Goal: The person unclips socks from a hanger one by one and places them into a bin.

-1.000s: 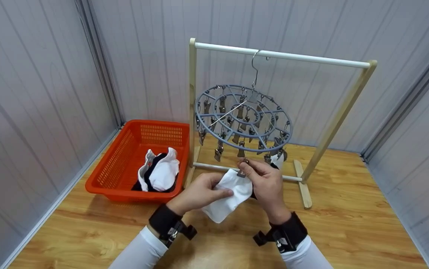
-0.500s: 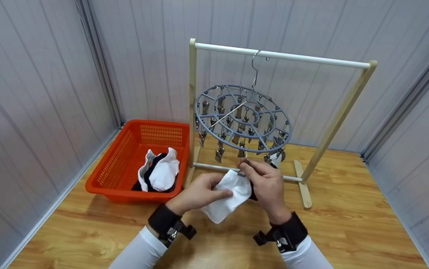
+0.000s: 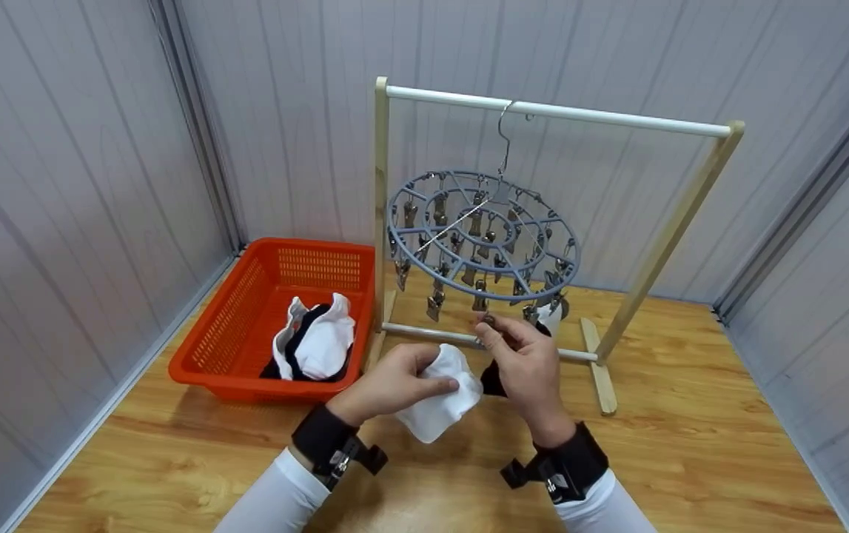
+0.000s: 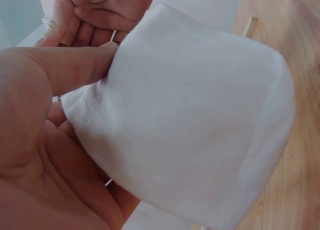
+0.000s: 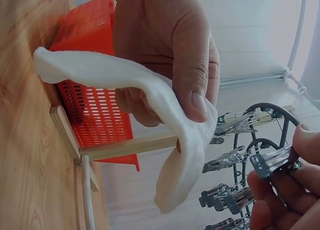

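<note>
Hands come first, low in the head view and close to the body. The left hand point(image 3: 394, 381) pinches a white sock point(image 3: 439, 396) between thumb and curled fingers, the cloth draped over the forefinger and hanging loose below. Just to its right, the right hand point(image 3: 524, 363) squeezes a metal clip point(image 5: 272, 160) between thumb and fingertips; whether the clip's mouth is spread cannot be told from these pictures. The sock's upper edge lies near the clip but apart from it, a little lower and to the left of the right fingertips.

To do this step well, I judge that the left hand should bring up a single, flat edge of the sock rather than the bunched fold it now holds, and feed that edge between the clip's halves while the right hand keeps them pressed. The clip dangles from a round grey hanger point(image 3: 483, 237) just above the right hand, so it can swing; steadying it matters more than speed. Something dark shows behind the right palm, too hidden to identify.

Beyond the hands, the hanger hooks onto the top bar of a wooden rack point(image 3: 380, 185). Left of the left hand and farther back, an orange basket point(image 3: 232, 318) holds more white and dark laundry point(image 3: 317, 340) on the wooden floor point(image 3: 690, 444).
</note>
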Motion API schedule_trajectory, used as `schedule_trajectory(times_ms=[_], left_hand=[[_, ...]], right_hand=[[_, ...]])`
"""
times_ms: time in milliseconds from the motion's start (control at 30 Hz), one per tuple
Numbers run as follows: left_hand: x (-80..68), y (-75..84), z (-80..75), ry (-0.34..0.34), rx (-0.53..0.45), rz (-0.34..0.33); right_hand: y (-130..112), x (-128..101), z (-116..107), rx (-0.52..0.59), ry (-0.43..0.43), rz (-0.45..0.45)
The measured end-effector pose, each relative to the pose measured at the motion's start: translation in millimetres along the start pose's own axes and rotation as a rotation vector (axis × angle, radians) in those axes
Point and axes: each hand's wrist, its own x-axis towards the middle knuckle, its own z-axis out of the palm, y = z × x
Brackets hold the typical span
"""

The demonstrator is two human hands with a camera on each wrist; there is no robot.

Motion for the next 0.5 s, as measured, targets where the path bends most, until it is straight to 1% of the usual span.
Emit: schedule_trajectory(times_ms=[100,200,300,400,500], left_hand=[[-0.3,0.5,-0.6,-0.005,-0.006,-0.010],[-0.9,1.5,-1.4,-0.009,-0.016,-0.015],[-2.0,2.1,-2.4,-0.011,-0.023,-0.020],[-2.4,1.9,-3.8,-0.011,-0.024,-0.018],[-2.9,2.3,-5.9,-0.007,-0.023,-0.013]], right_hand=[[-0.3,-1.4,0.0,-0.067,0.002,-0.004],[-1.1,-2.1,0.2,-0.094,0.013,-0.030],[-2.0,-2.3,0.2,-0.109,0.027,-0.076],[-2.4,-2.4,-0.1,-0.142,0.043,-0.147],[-2.5,-2.7,-1.5,-0.225,0.076,-0.262]])
